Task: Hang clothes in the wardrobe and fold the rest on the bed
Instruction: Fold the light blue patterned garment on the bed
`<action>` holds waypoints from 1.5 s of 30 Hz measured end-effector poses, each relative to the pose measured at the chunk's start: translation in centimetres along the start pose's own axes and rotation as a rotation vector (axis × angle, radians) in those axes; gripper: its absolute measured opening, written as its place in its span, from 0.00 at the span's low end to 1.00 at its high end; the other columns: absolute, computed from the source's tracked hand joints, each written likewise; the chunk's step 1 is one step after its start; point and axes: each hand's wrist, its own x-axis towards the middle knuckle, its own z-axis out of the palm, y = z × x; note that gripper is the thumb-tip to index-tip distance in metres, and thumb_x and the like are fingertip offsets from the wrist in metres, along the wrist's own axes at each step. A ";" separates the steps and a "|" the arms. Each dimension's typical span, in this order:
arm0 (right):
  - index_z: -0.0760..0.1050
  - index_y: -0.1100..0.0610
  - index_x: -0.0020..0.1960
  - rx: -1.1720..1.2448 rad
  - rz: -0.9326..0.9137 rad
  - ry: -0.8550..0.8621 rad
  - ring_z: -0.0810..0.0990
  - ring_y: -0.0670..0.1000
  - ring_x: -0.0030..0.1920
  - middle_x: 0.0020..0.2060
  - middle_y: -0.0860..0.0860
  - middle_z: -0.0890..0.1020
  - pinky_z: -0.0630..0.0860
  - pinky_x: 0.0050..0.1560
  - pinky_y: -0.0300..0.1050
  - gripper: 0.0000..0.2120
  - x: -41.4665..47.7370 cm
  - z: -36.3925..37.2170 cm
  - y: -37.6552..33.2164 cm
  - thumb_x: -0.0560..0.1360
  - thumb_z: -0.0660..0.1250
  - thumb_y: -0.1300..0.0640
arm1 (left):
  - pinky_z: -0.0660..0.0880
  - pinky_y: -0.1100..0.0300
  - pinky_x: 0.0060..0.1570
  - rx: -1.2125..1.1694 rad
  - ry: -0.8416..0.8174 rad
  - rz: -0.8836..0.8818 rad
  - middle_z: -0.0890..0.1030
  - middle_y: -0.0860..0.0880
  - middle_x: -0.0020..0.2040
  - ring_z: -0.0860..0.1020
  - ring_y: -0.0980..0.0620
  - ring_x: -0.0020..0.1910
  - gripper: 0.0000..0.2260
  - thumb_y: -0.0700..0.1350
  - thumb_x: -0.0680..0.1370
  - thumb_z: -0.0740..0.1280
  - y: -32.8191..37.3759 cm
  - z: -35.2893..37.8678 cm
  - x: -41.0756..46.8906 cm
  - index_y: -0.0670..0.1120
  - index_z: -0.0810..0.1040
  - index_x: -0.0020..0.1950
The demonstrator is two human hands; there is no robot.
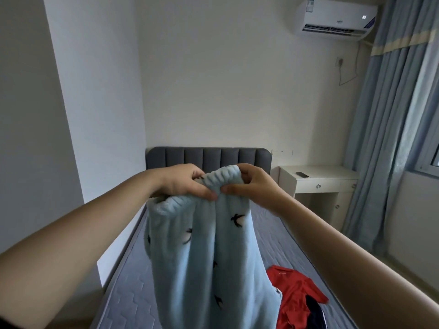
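Gripping the ribbed top edge of a pale blue fleece garment (pixel 206 252), both hands were raised above the bed (pixel 133 293) in the head view, with its grey padded headboard (pixel 206 156) behind them. The left hand (pixel 183 184) had fingers and thumb curled round the bunched edge. The right hand (pixel 251 186) pinched the same edge just beside it, and the two thumbs nearly touched. The garment, printed with small black birds, hung straight down from the hands over the middle of the bed; its lower end ran out of the picture, so I could not tell whether it reached the mattress. A crumpled red shirt (pixel 294 293) lay on the bed's right side near the foot, touching a dark garment (pixel 313 312) with a white stripe. A white bedside table (pixel 318 184) stood right of the bed's head, with a dark remote (pixel 303 174) on top. Blue curtains (pixel 392 115) hung further right of the bed, and an air conditioner (pixel 335 17) sat high on the wall above the table.
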 end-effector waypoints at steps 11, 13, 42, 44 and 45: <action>0.80 0.54 0.53 -0.134 0.443 0.006 0.77 0.47 0.39 0.38 0.48 0.79 0.74 0.43 0.43 0.22 -6.7 1.4 12.4 0.73 0.66 0.37 | 0.72 0.56 0.52 -0.040 0.204 0.027 0.80 0.49 0.43 0.76 0.54 0.45 0.10 0.48 0.76 0.70 -0.2 1.8 1.6 0.43 0.79 0.52; 0.77 0.63 0.58 -0.149 0.529 0.012 0.80 0.57 0.42 0.41 0.59 0.81 0.77 0.46 0.50 0.27 -7.6 2.5 14.5 0.75 0.65 0.39 | 0.73 0.51 0.57 -0.018 0.255 0.038 0.81 0.43 0.47 0.77 0.50 0.48 0.11 0.47 0.76 0.70 0.0 1.5 1.7 0.41 0.78 0.53; 0.75 0.63 0.62 0.485 0.843 0.152 0.80 0.59 0.55 0.54 0.58 0.82 0.76 0.53 0.52 0.19 -5.2 5.1 21.0 0.76 0.69 0.52 | 0.74 0.56 0.55 -0.078 0.406 -0.034 0.82 0.47 0.48 0.79 0.52 0.48 0.09 0.48 0.76 0.69 -1.8 -2.7 -0.3 0.43 0.79 0.51; 0.72 0.60 0.65 0.486 0.845 0.206 0.78 0.57 0.53 0.54 0.58 0.79 0.75 0.47 0.49 0.19 -5.5 4.5 21.1 0.76 0.69 0.58 | 0.74 0.57 0.53 -0.056 0.428 -0.063 0.82 0.48 0.46 0.78 0.53 0.46 0.08 0.49 0.76 0.70 -2.8 -3.1 -0.2 0.45 0.79 0.49; 0.71 0.60 0.66 0.513 0.842 0.237 0.77 0.56 0.50 0.52 0.57 0.79 0.74 0.45 0.47 0.20 -5.6 4.0 21.1 0.76 0.69 0.60 | 0.75 0.59 0.51 -0.054 0.438 -0.074 0.82 0.49 0.46 0.79 0.54 0.46 0.06 0.49 0.76 0.70 -3.4 -3.3 -0.2 0.47 0.79 0.48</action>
